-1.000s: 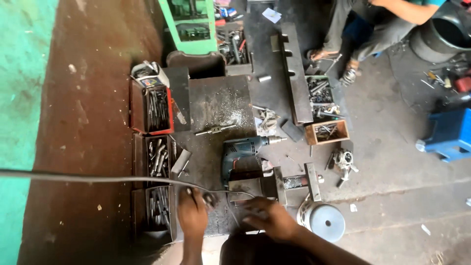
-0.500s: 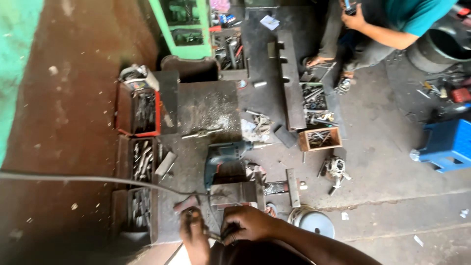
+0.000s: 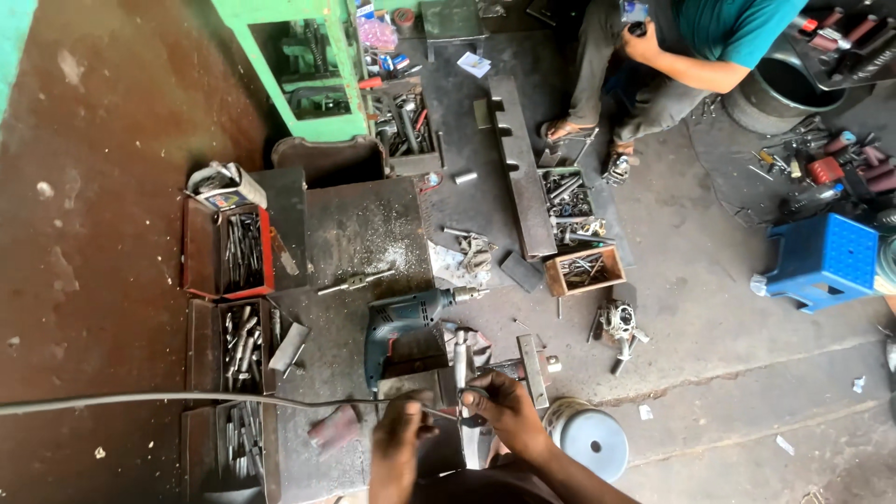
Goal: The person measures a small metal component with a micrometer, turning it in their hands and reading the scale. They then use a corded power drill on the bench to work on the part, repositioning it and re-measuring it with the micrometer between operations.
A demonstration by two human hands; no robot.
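My left hand [image 3: 399,437] and my right hand [image 3: 504,418] meet low in the head view, at the near edge of a dark steel plate [image 3: 359,229]. Between them lies a thin metal rod [image 3: 441,412]. My left fingers pinch one end and my right fingers curl around the other. A steel bar [image 3: 460,359] stands just beyond my right hand, beside a small metal block [image 3: 411,383]. A teal electric drill [image 3: 403,322] lies right behind them, chuck pointing right. A tap wrench [image 3: 355,280] rests farther back on the plate.
Red trays of drill bits [image 3: 233,250] line the left. A cable [image 3: 140,403] runs in from the left. A round grey disc [image 3: 590,441], a wooden box of bolts [image 3: 583,271], a long notched bar [image 3: 518,177] and a blue stool [image 3: 821,257] lie right. Another person [image 3: 709,47] sits beyond; a green frame [image 3: 299,65] stands behind.
The view has swung a little, showing more of the seated person. My hands have drawn closer together and stay at the plate's near edge.
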